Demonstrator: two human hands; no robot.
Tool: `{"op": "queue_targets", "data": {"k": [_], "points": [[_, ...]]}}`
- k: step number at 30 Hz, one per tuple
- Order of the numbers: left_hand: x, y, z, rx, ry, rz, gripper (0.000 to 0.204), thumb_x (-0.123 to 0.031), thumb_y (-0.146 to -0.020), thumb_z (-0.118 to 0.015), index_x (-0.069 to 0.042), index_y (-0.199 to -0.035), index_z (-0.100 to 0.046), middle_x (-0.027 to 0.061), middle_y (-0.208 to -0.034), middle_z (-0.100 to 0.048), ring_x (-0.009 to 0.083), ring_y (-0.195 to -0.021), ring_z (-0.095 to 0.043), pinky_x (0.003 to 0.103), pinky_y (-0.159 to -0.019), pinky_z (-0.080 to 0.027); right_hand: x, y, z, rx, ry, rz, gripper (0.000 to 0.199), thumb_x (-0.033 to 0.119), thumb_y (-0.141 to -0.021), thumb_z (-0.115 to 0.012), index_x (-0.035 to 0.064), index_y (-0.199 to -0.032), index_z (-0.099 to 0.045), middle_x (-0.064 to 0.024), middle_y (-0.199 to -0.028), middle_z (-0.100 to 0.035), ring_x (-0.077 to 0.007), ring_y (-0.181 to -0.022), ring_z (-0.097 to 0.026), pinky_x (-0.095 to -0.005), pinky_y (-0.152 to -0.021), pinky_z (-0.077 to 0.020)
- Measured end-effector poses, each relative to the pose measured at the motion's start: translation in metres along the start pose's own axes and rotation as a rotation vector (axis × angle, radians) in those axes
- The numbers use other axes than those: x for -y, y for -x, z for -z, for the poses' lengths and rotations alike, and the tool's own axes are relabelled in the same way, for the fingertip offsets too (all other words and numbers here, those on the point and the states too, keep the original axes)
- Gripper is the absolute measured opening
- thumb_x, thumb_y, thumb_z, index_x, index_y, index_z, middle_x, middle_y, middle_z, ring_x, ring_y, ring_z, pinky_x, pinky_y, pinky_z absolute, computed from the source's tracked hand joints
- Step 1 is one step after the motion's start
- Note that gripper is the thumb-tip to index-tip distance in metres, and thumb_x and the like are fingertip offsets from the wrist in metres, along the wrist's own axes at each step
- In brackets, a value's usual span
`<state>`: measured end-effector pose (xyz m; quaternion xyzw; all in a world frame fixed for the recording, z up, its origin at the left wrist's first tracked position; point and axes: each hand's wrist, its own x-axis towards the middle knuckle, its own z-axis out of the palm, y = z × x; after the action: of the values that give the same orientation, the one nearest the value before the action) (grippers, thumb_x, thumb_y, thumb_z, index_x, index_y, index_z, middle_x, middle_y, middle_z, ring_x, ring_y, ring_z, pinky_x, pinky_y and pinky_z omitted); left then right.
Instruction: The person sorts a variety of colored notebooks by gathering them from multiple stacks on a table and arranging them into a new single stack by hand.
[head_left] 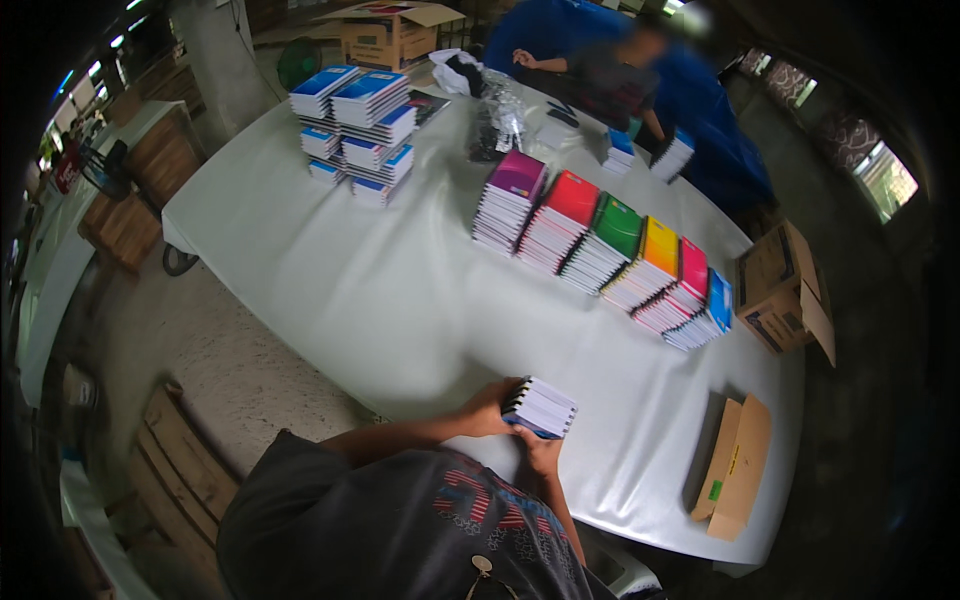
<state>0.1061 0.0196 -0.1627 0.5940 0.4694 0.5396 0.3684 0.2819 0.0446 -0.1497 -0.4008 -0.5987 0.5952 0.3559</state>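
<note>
Close to my body, at the near edge of the white-covered table [400,270], I hold a small stack of spiral notebooks [541,404]. Its white page edges face up, black coils run along one side, and a blue cover shows at the bottom. My left hand [488,410] is closed around the coil side. Underneath, my right hand [541,450] grips the lower end near the blue cover. Some of the fingers are hidden behind the stack.
A row of notebook stacks [615,232] in several colours crosses the table. Blue-covered stacks [360,125] stand far left. An open carton [735,465] lies right; another box [775,285] stands beyond the edge. Across the table, a person [610,85] sits near blue notebooks [672,155] and clear plastic [497,115].
</note>
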Motion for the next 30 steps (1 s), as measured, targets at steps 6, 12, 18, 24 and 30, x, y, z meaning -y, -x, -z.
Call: {"op": "queue_targets", "data": {"k": [6,12,18,24,30], "points": [[-0.010,0.048,0.120,-0.002,-0.204,-0.055,0.084,-0.026,-0.063,-0.083,0.001,-0.129,-0.038,0.0204,-0.122,-0.049,0.0328,-0.115,-0.049,0.040,-0.097,-0.039,-0.001,-0.026,-0.106,0.160,0.028,-0.031,0.065,0.006,-0.065,-0.082,-0.0006,-0.116,-0.042,-0.0119,-0.108,-0.059,-0.0197,-0.097,-0.059,-0.0322,-0.088,-0.0467],[-0.038,0.081,0.200,-0.161,0.110,0.300,0.083,-0.024,-0.064,-0.084,0.003,-0.126,-0.037,0.0189,-0.116,-0.052,0.0258,-0.110,-0.052,0.039,-0.095,-0.042,0.046,-0.052,-0.200,0.242,-0.077,-0.084,0.069,0.022,-0.072,-0.079,-0.0030,-0.124,-0.041,-0.0124,-0.110,-0.058,-0.0210,-0.100,-0.056,-0.0335,-0.089,-0.0450],[-0.044,0.077,0.275,-0.483,0.474,0.473,0.058,-0.019,-0.069,-0.080,0.003,-0.114,-0.049,0.0107,-0.102,-0.062,0.0180,-0.090,-0.061,0.031,-0.080,-0.051,0.081,-0.074,-0.250,0.185,-0.137,0.009,0.080,0.046,-0.086,-0.059,0.0025,-0.142,-0.022,-0.0213,-0.133,-0.038,-0.0309,-0.125,-0.038,-0.0413,-0.104,-0.0301],[-0.003,0.020,0.420,-0.829,0.483,0.608,0.053,-0.037,-0.070,-0.077,-0.009,-0.111,-0.057,0.0039,-0.100,-0.062,0.0149,-0.089,-0.058,0.033,-0.075,-0.047,0.024,-0.061,-0.235,-0.083,0.333,0.093,0.067,0.026,-0.084,-0.066,0.0051,-0.138,-0.032,-0.0193,-0.129,-0.046,-0.0306,-0.120,-0.044,-0.0397,-0.102,-0.0331],[0.053,-0.017,0.512,-1.011,0.601,0.661,0.060,-0.038,-0.066,-0.081,-0.010,-0.113,-0.056,0.0048,-0.105,-0.061,0.0174,-0.094,-0.059,0.034,-0.080,-0.049,0.028,-0.064,-0.242,-0.019,0.617,0.304,0.053,0.008,-0.076,-0.068,0.0071,-0.125,-0.049,-0.0114,-0.110,-0.059,-0.0299,-0.106,-0.052,-0.0377,-0.093,-0.0401]]}}
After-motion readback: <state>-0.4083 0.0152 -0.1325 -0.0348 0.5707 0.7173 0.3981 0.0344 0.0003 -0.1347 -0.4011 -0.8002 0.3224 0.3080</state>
